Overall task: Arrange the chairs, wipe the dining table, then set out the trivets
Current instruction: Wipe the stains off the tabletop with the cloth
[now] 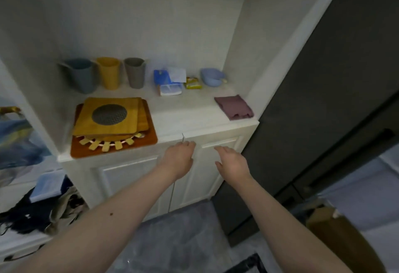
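Observation:
A stack of wooden trivets (112,121) lies on the left of a white cabinet counter (185,110); the top one is square with a dark round mesh centre, and a slatted round one sticks out beneath it. A folded mauve cloth (234,107) rests at the counter's right end. My left hand (180,156) hangs just below the counter's front edge, in front of the gap between the two cabinet doors, fingers loosely curled and holding nothing. My right hand (232,161) hovers beside it in front of the right door, fingers spread and empty.
Three cups (110,74) stand at the back of the counter, with a blue packet (169,80), a yellow packet (193,83) and a blue scoop (212,76). A dark refrigerator (323,100) stands on the right. Clothes (41,208) pile at the left, a cardboard box (343,236) lower right.

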A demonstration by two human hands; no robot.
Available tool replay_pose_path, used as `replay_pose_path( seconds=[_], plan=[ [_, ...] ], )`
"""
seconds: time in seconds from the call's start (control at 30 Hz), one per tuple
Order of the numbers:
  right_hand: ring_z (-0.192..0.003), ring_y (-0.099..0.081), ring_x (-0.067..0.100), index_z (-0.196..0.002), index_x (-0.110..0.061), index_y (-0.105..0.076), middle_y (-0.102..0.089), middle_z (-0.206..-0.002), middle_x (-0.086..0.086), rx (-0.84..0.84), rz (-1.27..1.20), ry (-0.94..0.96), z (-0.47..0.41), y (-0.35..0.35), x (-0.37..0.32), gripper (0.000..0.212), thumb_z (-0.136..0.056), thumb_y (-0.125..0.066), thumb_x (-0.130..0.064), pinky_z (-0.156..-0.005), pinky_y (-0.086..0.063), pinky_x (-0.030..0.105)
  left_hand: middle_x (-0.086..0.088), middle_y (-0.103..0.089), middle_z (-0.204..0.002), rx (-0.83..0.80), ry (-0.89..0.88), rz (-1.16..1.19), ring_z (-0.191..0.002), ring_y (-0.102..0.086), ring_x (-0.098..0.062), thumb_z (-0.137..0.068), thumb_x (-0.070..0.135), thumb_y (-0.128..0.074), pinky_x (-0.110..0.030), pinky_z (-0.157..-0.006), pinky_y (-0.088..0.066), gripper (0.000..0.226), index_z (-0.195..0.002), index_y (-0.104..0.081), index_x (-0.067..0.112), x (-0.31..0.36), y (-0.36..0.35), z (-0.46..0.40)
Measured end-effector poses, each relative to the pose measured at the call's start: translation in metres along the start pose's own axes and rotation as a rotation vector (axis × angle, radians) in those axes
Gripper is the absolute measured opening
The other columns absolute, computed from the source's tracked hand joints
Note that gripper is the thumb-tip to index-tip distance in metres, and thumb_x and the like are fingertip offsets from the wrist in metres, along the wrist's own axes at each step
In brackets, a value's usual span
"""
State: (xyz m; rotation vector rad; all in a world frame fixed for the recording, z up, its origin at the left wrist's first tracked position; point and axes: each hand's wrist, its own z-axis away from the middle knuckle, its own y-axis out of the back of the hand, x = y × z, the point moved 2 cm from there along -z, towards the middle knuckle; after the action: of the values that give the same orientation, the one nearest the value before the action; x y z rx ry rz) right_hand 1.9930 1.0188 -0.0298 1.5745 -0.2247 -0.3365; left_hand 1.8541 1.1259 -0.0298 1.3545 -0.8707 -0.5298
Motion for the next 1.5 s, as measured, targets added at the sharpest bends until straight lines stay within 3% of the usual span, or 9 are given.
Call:
replay_pose_path(
  seconds=[0.17, 0.53, 0.67, 0.77, 0.87, 0.93, 1.07, 1.3, 1.5],
  plan=[
    [-0.121, -0.048, 0.023, -0.142, -0.015, -0.038, -0.051, -0.135, 0.005, 0.007, -0.017, -0.058, -0.037, -0.001, 0.036, 0.048, -0.096, -0.05, -0.023, -0.098, -0.041, 0.033, -0.007, -0.049, -0.133, -0.007, -0.079, 0.014, -0.119, -0.047, -0.025, -0.095, 0.022, -0.046, -0.034, -0.09, -0.043, 0.048, -0.14, -0.034, 0.012, 0.008, -0.005, -0.051],
    [-0.113, -0.052, 0.025, -0.129, -0.011, -0.051, -0.057, -0.124, 0.007, 0.167, -0.056, -0.083, -0.14, 0.019, 0.122, 0.036, -0.094, -0.053, -0.021, -0.091, -0.04, 0.033, -0.008, -0.052, -0.13, 0.017, -0.024, 0.023, -0.116, -0.049, -0.026, -0.093, 0.009, -0.045, -0.036, -0.086, -0.042, 0.044, -0.137, -0.039, 0.011, 0.04, -0.007, -0.187],
    [-0.115, -0.051, 0.027, -0.129, -0.012, -0.051, -0.057, -0.125, 0.009, 0.134, -0.063, -0.121, -0.171, 0.011, 0.136, 0.042, -0.093, -0.055, -0.033, -0.093, -0.037, 0.034, -0.009, -0.049, -0.131, 0.008, 0.004, 0.05, -0.118, -0.046, -0.027, -0.093, 0.009, -0.044, -0.036, -0.086, -0.042, 0.044, -0.136, -0.039, 0.011, 0.041, -0.013, -0.226],
    [-0.112, -0.052, 0.03, -0.127, -0.013, -0.057, -0.06, -0.121, 0.011, 0.112, -0.105, -0.156, -0.185, -0.002, 0.138, 0.042, -0.09, -0.061, -0.033, -0.094, -0.037, 0.036, -0.009, -0.045, -0.136, 0.005, -0.032, 0.09, -0.12, -0.044, -0.026, -0.092, 0.007, -0.045, -0.034, -0.088, -0.041, 0.051, -0.142, -0.034, 0.014, 0.039, -0.02, -0.247],
    [-0.085, -0.063, 0.033, -0.093, -0.011, -0.072, -0.069, -0.089, 0.011, 0.2, -0.165, -0.206, -0.197, -0.015, 0.139, 0.014, -0.08, -0.067, -0.012, -0.077, -0.043, 0.035, -0.008, -0.039, -0.142, -0.028, -0.092, 0.087, -0.123, -0.041, -0.027, -0.092, 0.005, -0.044, -0.035, -0.092, -0.04, 0.056, -0.146, -0.029, 0.015, 0.036, -0.024, -0.267],
    [-0.07, -0.064, 0.031, -0.071, -0.007, -0.069, -0.067, -0.073, 0.011, 0.239, -0.251, -0.275, -0.203, -0.018, 0.141, 0.015, -0.077, -0.059, 0.003, -0.065, -0.038, 0.028, -0.008, -0.037, -0.145, -0.047, -0.131, 0.07, -0.126, -0.039, -0.027, -0.093, 0.005, -0.041, -0.036, -0.095, -0.04, 0.055, -0.146, -0.029, 0.015, 0.036, -0.026, -0.277],
    [-0.089, -0.062, 0.025, -0.095, -0.004, -0.067, -0.068, -0.096, 0.011, 0.22, -0.386, -0.406, -0.2, -0.013, 0.139, 0.021, -0.095, -0.046, -0.005, -0.072, -0.044, 0.03, -0.008, -0.037, -0.143, -0.046, -0.189, 0.034, -0.124, -0.041, -0.027, -0.095, 0.009, -0.039, -0.037, -0.089, -0.044, 0.046, -0.141, -0.038, 0.015, 0.036, -0.03, -0.29],
    [-0.086, -0.062, 0.025, -0.098, -0.007, -0.063, -0.068, -0.096, 0.008, 0.327, -0.441, -0.583, -0.153, -0.01, 0.117, 0.018, -0.097, -0.047, -0.017, -0.066, -0.042, 0.031, -0.016, -0.06, -0.11, 0.092, -0.333, 0.122, -0.106, -0.049, -0.033, -0.087, -0.001, -0.046, -0.039, -0.074, -0.044, 0.027, -0.109, -0.06, 0.005, 0.045, -0.037, -0.275],
    [-0.084, -0.063, 0.026, -0.107, -0.011, -0.061, -0.067, -0.095, 0.009, 0.387, -0.49, -0.738, -0.074, -0.006, 0.109, 0.019, -0.098, -0.046, -0.018, -0.07, -0.05, 0.037, -0.015, -0.063, -0.111, 0.092, -0.487, 0.203, -0.105, -0.052, -0.032, -0.092, 0.004, -0.044, -0.039, -0.078, -0.043, 0.021, -0.104, -0.06, 0.004, 0.092, -0.042, -0.232]
  ],
)
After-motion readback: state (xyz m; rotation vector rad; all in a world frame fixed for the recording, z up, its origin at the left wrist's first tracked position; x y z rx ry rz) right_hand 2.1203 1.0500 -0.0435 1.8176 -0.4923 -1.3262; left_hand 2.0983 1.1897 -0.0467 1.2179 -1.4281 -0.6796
